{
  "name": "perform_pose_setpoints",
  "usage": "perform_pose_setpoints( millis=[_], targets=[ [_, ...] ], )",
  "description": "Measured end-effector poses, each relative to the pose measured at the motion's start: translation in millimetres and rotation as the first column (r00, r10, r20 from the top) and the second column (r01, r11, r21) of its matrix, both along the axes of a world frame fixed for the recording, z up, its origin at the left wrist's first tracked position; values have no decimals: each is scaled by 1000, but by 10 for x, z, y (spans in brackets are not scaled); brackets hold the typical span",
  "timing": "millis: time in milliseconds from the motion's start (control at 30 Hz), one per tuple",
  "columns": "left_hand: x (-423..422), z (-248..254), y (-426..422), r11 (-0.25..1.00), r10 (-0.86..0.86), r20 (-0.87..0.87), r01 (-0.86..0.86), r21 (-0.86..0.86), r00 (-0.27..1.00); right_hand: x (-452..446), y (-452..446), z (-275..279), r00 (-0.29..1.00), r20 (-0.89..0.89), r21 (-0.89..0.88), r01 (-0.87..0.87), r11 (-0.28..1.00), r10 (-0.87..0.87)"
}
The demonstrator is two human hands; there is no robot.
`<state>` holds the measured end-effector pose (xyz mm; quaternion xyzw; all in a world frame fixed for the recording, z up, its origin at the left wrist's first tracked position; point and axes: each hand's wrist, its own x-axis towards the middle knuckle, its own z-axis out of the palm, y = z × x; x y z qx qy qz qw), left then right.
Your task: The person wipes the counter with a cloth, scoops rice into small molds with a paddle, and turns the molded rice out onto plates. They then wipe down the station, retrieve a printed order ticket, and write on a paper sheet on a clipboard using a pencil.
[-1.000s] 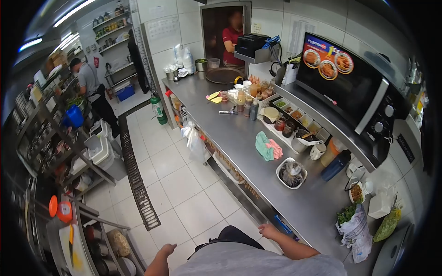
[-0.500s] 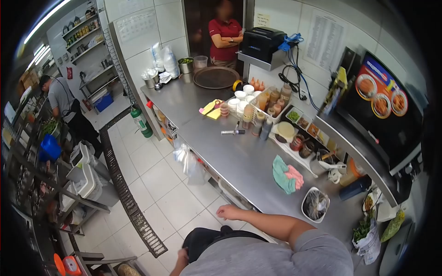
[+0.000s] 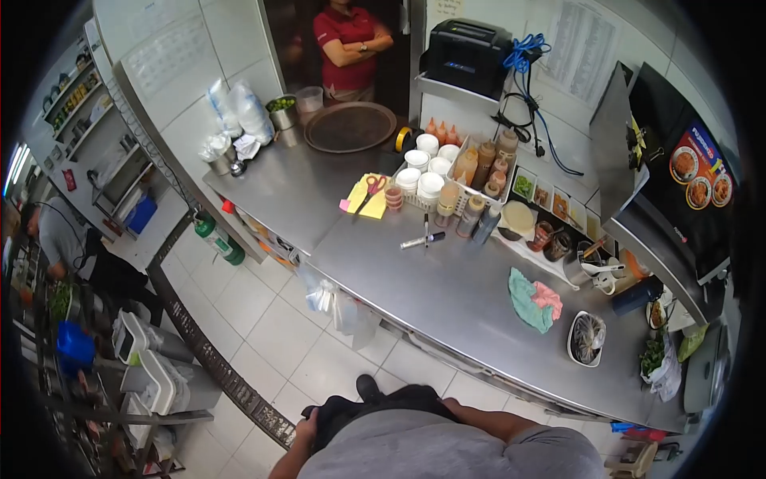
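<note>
My left hand (image 3: 306,426) is low at my left side, against the black cloth over my leg; its fingers are mostly hidden. By my other hip, my right hand (image 3: 452,405) touches the same dark clothing, with its fingers out of sight. Neither hand shows anything held. The steel counter (image 3: 447,303) runs in front of me. On it lie a green cloth (image 3: 530,303) with a pink cloth (image 3: 547,298), a marker (image 3: 423,240), and red-handled scissors (image 3: 372,190) on yellow paper. A white tub (image 3: 586,339) holds something in a plastic bag.
White cups (image 3: 431,185) and sauce bottles (image 3: 471,209) stand in baskets near a round brown tray (image 3: 349,128). A person in a red shirt (image 3: 349,36) stands behind the counter with arms folded. Another person (image 3: 64,239) works at the left. Bins (image 3: 152,379) flank the floor drain (image 3: 215,359).
My right hand has drawn back from beside the counter edge to my hip. The view has turned and shifted, so the counter items sit differently in it.
</note>
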<state>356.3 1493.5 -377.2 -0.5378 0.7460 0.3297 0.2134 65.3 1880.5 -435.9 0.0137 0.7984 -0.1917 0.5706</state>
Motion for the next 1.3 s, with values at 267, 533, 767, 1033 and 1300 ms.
perform_pose_setpoints(
  millis=[267, 533, 767, 1033, 1300],
  targets=[
    [-213, -496, -34, 937, -238, -106, 257, 238, 966, -154, -384, 407, 693, -616, 157, -357, 921, 374],
    [538, -404, 17, 850, 496, -22, -480, 218, 868, -696, -1525, 998, 709, -420, 230, -521, 822, 566],
    [1691, -560, -613, 621, 775, 13, -765, 171, 631, -1115, -3167, 1077, 675, -595, -85, -593, 801, 436],
    [422, -432, -1997, 800, 598, -128, -580, 150, 791, -1098, -4809, 1119, 893, -190, -400, -449, 799, 407],
    [-2237, 158, -4024, 972, -135, -526, 11, -233, 840, -1307, -5574, 1166, 950, 31, -279, -289, 916, 309]
  ],
)
